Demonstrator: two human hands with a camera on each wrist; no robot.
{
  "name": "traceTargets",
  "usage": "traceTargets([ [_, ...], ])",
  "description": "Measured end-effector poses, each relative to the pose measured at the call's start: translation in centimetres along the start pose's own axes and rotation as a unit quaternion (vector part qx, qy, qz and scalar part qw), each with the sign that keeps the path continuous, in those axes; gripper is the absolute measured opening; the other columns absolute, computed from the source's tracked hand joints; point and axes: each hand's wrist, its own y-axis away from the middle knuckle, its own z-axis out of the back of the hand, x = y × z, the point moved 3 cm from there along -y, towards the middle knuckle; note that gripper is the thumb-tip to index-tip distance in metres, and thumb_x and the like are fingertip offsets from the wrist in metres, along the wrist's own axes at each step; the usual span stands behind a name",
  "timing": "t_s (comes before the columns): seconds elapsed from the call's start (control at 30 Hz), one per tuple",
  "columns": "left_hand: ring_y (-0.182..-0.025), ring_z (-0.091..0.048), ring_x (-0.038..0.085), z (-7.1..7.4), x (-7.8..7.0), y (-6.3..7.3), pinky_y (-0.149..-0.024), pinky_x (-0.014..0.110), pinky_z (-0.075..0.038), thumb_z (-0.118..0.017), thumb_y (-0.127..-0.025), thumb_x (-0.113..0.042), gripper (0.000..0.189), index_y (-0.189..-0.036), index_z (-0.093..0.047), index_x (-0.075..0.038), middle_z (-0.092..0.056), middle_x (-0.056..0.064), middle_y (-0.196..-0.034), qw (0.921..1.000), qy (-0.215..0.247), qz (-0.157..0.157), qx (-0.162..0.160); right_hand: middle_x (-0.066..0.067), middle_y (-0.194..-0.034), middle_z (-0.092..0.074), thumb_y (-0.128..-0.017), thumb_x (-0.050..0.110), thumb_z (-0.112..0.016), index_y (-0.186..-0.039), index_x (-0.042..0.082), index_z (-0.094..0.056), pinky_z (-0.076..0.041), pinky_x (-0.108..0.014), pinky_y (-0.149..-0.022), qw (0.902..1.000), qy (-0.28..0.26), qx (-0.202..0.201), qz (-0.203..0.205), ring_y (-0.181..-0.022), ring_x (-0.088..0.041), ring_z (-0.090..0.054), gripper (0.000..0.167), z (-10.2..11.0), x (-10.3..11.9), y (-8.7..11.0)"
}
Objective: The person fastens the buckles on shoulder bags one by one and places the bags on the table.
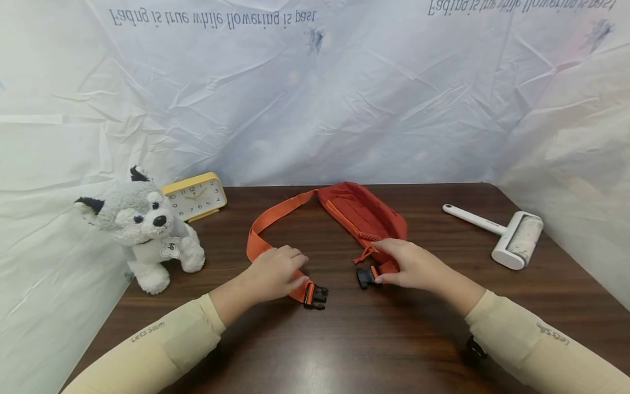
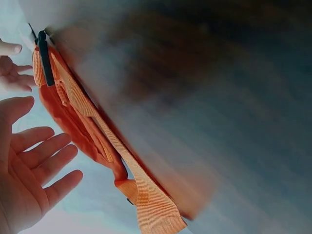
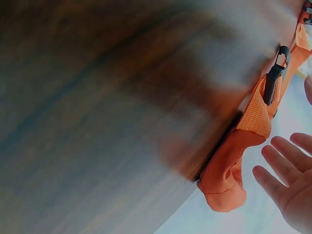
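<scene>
Orange-red waist bag (image 1: 363, 210) lies unbuckled on the table (image 1: 339, 350), both hands (image 1: 276, 272) (image 1: 418, 264) near it with fingers spread.

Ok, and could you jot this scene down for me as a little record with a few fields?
Main item: red waist bag, lying on a brown wood-grain table
Strap: orange, curving out to the left
Buckle: unfastened; pronged half apart from socket half
Left hand: near the strap, fingers spread, gripping nothing
Right hand: near the socket half, fingers spread, gripping nothing
Far left: plush husky, yellow-framed clock behind it
Far right: white lint roller
</scene>
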Motion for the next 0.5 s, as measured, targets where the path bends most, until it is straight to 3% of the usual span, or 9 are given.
traceTargets([
  [0.27, -0.090, -0.059, 0.020, -0.05, -0.16, -0.12, -0.075, 0.034, -0.050, -0.067, -0.087, -0.030, 0.035, -0.108, -0.066, -0.003, -0.064, 0.006, -0.101, 0.9998, 0.014, -0.008, 0.016, -0.011, -0.128, -0.054, -0.076, 0.037, -0.078, -0.132, 0.003, -0.052, -0.041, -0.047, -0.093, 0.9994, 0.012, 0.032, 0.008, -0.119, -0.028, -0.049, 0.070, -0.27, 0.25, -0.01],
  [0.5, -0.096, -0.057, 0.020, -0.67, -0.64, -0.30, -0.079, 0.034, -0.049, -0.063, -0.088, -0.039, 0.043, -0.113, -0.063, -0.004, -0.061, 0.006, -0.107, 0.9943, 0.037, 0.007, 0.099, -0.012, -0.129, -0.054, -0.076, 0.038, -0.077, -0.132, 0.002, -0.052, -0.041, -0.047, -0.093, 0.9985, 0.013, 0.052, 0.007, -0.119, -0.028, -0.049, 0.071, -0.53, 0.29, 0.10],
])
